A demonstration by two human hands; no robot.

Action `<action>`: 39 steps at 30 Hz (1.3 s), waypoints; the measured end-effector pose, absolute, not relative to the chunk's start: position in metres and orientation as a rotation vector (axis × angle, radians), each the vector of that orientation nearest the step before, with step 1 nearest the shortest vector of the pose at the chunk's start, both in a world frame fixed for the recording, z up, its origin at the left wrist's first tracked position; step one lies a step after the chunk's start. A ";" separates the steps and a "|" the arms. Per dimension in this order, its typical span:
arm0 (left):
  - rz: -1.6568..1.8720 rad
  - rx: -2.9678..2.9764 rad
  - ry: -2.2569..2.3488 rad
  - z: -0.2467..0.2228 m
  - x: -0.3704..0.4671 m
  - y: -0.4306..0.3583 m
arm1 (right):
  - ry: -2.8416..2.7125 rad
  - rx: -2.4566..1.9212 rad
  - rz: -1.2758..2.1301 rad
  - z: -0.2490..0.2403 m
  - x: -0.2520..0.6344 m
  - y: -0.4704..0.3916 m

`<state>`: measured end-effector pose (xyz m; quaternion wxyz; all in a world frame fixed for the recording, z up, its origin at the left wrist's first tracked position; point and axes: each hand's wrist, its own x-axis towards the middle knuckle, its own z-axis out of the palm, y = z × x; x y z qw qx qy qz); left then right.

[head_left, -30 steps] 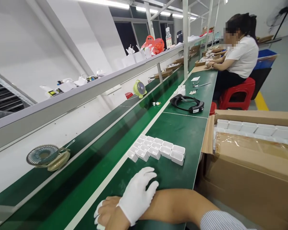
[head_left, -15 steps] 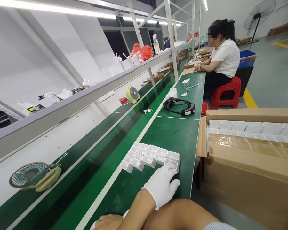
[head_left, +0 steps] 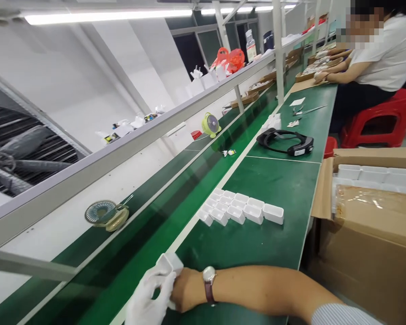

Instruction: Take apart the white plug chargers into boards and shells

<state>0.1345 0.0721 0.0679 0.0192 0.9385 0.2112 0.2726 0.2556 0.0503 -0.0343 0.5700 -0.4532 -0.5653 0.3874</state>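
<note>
My left hand (head_left: 150, 293), in a white glove, is at the bottom left, its fingers closed on a small white open-topped box (head_left: 174, 262) tilted above the bench edge. My right hand (head_left: 181, 293) meets it from the right, below the box. Its fingers are mostly hidden behind the left hand, so I cannot tell what they hold. On that wrist is a watch (head_left: 209, 274) with a dark strap. Farther up the green bench, several matching white boxes (head_left: 237, 212) stand packed in slanting rows, apart from both hands.
A black headband device (head_left: 286, 143) lies beyond the boxes, with pliers (head_left: 298, 109) farther off. A big carton (head_left: 368, 243) of white boxes stands at right. A small fan (head_left: 104, 216) sits across the green channel. A person (head_left: 382, 54) works at the far end.
My left hand has moved from the front right of the box rows to the lower left, taking a box with it. My right forearm and watch have come into view; the view has shifted left.
</note>
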 end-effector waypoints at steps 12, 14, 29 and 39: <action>0.940 2.520 1.073 -0.005 0.013 0.061 | -2.137 -1.192 0.200 -0.067 0.246 0.033; 1.041 2.391 1.116 -0.012 0.009 0.059 | -2.156 -1.198 0.150 -0.069 0.245 0.030; 1.068 1.512 1.134 -0.038 0.008 0.064 | -2.208 -1.157 0.097 -0.071 0.248 0.018; 1.115 0.823 0.888 -0.035 -0.003 0.080 | -2.224 -1.167 0.111 -0.077 0.248 0.017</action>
